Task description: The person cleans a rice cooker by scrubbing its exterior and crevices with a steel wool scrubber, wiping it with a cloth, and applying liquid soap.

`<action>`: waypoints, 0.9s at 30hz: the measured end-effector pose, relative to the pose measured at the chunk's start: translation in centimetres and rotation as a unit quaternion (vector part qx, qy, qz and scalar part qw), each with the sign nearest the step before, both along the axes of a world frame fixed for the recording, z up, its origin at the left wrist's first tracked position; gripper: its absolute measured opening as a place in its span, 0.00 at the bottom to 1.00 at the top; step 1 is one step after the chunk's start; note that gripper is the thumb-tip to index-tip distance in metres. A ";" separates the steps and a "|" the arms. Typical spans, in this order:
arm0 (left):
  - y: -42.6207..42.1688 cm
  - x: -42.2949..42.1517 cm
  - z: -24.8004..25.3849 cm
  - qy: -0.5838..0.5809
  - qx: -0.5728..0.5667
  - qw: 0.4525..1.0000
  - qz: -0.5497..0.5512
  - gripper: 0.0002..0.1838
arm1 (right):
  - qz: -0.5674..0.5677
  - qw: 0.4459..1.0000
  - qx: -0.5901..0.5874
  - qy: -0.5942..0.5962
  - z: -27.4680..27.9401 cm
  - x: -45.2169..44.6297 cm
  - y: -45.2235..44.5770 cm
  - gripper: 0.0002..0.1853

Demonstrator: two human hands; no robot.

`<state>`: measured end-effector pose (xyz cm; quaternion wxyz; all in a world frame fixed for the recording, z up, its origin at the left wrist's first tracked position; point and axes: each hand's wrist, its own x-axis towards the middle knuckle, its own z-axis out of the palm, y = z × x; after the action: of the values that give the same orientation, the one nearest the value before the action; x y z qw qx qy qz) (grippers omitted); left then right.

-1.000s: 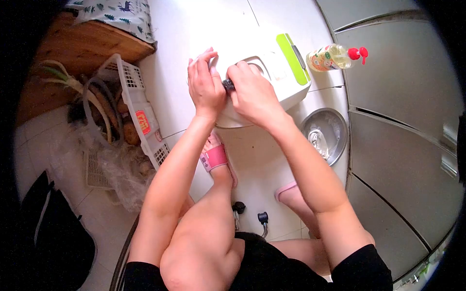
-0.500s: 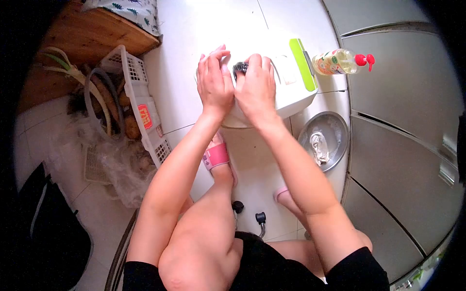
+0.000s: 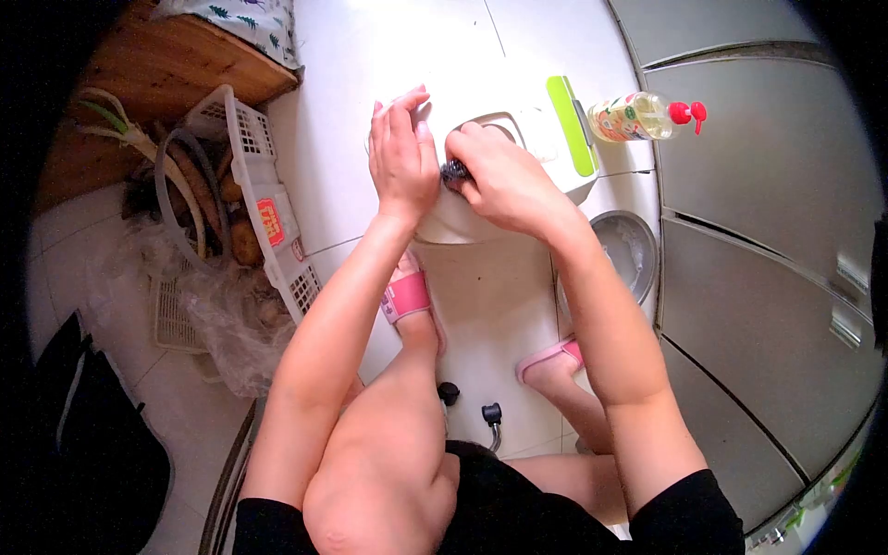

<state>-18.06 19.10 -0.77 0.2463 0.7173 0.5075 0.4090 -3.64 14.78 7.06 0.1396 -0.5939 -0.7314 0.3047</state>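
A white plastic box (image 3: 566,192) with a bright green latch strip (image 3: 572,126) stands on the floor in front of me. My left hand (image 3: 404,165) lies on its left side, fingers stretched out and pointing away from me. Curled fingers of my right hand (image 3: 499,174) grip a dark, shiny scouring pad (image 3: 453,172), pressed on the near left part of the box's top. Part of the pad is hidden under those fingers. Beyond the right hand, a rounded recess outline shows on the top.
Right of the box, a bottle of yellowish liquid (image 3: 638,117) with a red pump lies near a metal basin (image 3: 622,225), partly behind my right forearm. A white basket (image 3: 252,166) with vegetables stands left. Grey cabinet panels (image 3: 740,166) line the right side.
My right hand has drawn the scouring pad slightly toward me, its wrist swinging out to the right. The forearm now covers the cloth in the basin. My left hand has hardly moved.
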 end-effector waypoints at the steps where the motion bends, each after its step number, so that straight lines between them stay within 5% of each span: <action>1: 0.1 0.0 0.1 0.003 -0.003 1.000 -0.002 0.18 | 0.012 1.000 -0.004 -0.009 0.4 0.3 -0.1 0.12; 6: -0.2 -0.1 0.3 0.019 -0.024 1.000 -0.009 0.19 | -0.180 0.965 -0.006 0.191 0.5 2.8 -3.2 0.14; 9: 0.3 -0.6 0.1 0.096 -0.004 0.995 -0.027 0.22 | -0.355 0.827 -0.091 0.426 1.1 3.4 -4.9 0.14; 12: 1.4 -2.5 1.6 0.105 -0.144 0.979 -0.096 0.26 | -0.383 0.723 -0.157 0.553 -0.3 5.2 -6.2 0.17; 13: 2.3 -3.3 1.8 0.075 -0.205 0.965 -0.147 0.40 | -0.388 0.686 -0.163 0.594 -0.6 5.2 -6.3 0.16; 16: 2.2 -4.6 2.6 0.153 -0.197 0.945 -0.210 0.53 | -0.406 0.585 -0.167 0.682 0.5 5.3 -6.7 0.14; 17: 2.4 -5.0 2.8 0.183 -0.217 0.930 -0.234 0.68 | -0.398 0.580 -0.168 0.691 0.4 5.4 -6.9 0.17; 20: 1.9 -5.3 2.7 0.190 -0.192 0.929 -0.254 0.73 | -0.339 0.566 -0.210 0.721 -0.9 6.6 -7.9 0.26; 24: -1.2 -4.8 3.5 0.207 -0.202 0.934 -0.211 0.74 | -0.355 0.678 -0.215 0.606 1.0 6.2 -8.3 0.23; 27: -3.7 -4.3 4.5 0.221 -0.201 0.937 -0.182 0.74 | -0.372 0.688 -0.220 0.583 1.2 6.0 -8.4 0.16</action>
<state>-22.36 15.38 3.75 0.3377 0.8051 0.4813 0.0776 2.36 6.38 8.26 0.5054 -0.5335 -0.1336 0.6649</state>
